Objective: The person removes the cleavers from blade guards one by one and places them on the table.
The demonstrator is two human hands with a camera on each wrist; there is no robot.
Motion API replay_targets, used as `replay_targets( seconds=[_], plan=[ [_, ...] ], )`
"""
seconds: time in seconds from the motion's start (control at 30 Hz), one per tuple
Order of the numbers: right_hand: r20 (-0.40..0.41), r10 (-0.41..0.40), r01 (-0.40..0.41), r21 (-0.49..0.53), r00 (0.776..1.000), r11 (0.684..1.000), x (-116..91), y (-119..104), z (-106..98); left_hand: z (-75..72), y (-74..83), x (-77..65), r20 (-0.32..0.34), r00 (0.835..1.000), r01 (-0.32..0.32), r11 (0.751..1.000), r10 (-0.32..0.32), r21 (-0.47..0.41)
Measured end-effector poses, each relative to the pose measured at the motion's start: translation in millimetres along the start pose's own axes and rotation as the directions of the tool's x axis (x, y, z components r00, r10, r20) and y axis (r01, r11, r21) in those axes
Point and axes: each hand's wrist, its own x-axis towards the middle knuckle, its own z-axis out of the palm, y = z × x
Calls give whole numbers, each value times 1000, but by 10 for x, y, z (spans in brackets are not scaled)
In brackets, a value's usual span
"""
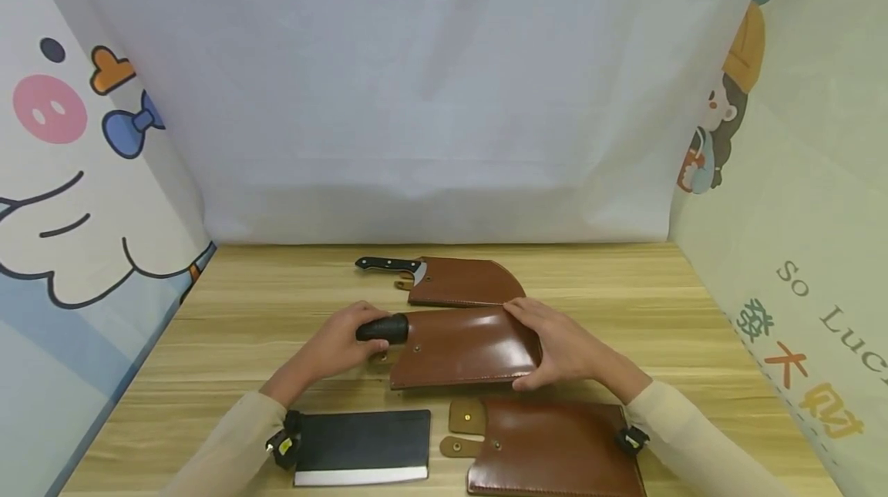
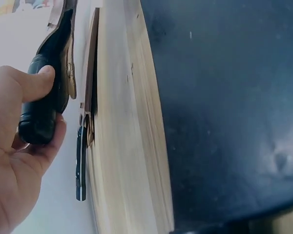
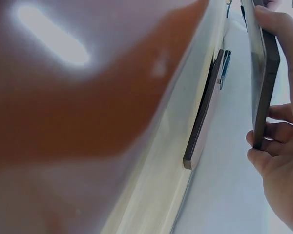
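Observation:
A cleaver with a thick black handle sits in a brown leather sheath, lifted over the middle of the table. My left hand grips that handle, thumb on one side and fingers on the other, as the left wrist view also shows. At the sheath's far right end my right hand holds the edges, thumb low and fingers along the top corner. In the right wrist view, fingertips curl round the edge. The blade is hidden inside the leather.
Behind lies another sheathed cleaver with a riveted black handle. Nearer me, a bare dark cleaver blade lies below my left forearm, its handle out of sight. Right of it is a second large brown sheath with strap flaps. A white backdrop rises behind the table.

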Motion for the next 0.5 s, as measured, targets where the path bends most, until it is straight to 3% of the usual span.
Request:
replay_targets(
  seconds=[0.17,0.37,0.5],
  plan=[
    [-44,1,-1,-4,999,1000,-8,-33,17,1,49,-19,-69,998,-7,1000,9,17],
    [-64,20,-20,8,998,1000,-35,-99,25,26,79,-22,-169,984,-53,997,62,56],
    [-70,26,-26,8,997,1000,-49,-117,31,35,68,-21,-198,978,-52,996,65,68]
  ],
)
